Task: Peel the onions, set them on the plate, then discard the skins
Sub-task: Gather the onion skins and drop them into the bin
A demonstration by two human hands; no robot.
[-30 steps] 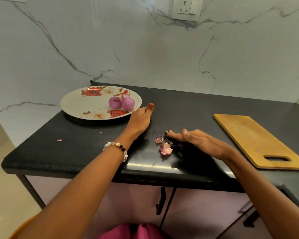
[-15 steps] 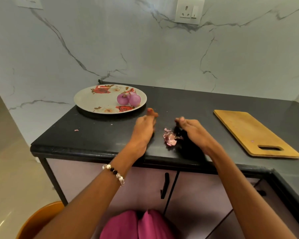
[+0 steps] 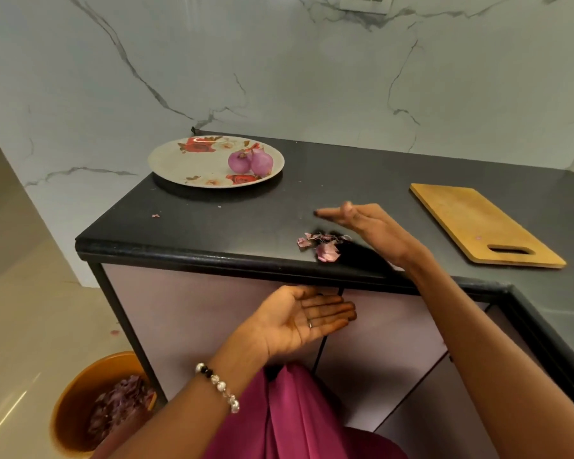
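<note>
Left hand [image 3: 300, 321]: palm up, fingers straight and together, held flat below the front edge of the countertop [image 3: 212, 256], in front of the cabinet door. It holds nothing. Right hand [image 3: 365, 226]: on edge above the counter, fingers straight and pointing left, empty, just behind and to the right of the onion skins [image 3: 323, 245].

Skins: small loose heap close to the counter's front edge, almost directly above and slightly right of the cupped left palm. The heap spreads mainly left to right, along the edge. The right hand is nearer; the left is separated from the heap by the counter lip.

Judgement: skins need to travel forward over the edge, a short sweep toward the body, with the left palm as catcher.

Two peeled onions [image 3: 251, 161] sit touching on the floral plate [image 3: 186, 167], well left of the hands. Orange bin [image 3: 80, 402] on the floor, lower left, already holds skins.
</note>
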